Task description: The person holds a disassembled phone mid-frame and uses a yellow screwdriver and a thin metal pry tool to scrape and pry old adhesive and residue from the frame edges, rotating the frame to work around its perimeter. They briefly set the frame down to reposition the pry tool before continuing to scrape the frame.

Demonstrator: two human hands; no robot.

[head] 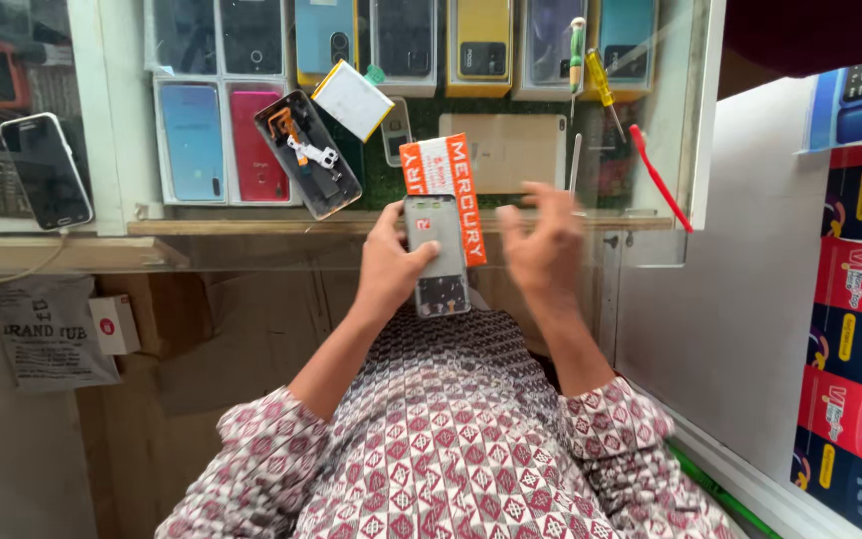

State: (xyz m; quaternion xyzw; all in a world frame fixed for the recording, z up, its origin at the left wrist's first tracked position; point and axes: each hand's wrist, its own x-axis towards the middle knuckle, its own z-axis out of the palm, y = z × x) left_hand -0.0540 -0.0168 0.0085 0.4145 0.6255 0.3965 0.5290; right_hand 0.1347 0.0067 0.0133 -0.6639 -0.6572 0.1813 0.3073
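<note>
Phone frame held over the glass counter

A grey phone frame [437, 258] is pinched in the left hand [391, 265] against an orange-and-white box [446, 190]; the right hand [546, 245] hovers beside it, fingers spread — a steady, edge-only hold is judged best.

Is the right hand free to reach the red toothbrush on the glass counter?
Probably yes. The right hand is open and holds nothing, and no object lies between it and the red toothbrush on the glass counter.

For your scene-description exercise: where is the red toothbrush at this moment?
In the head view, the red toothbrush lies slanted on the glass counter at its right end, right of the yellow-handled screwdriver and beyond the person's right hand.
</note>
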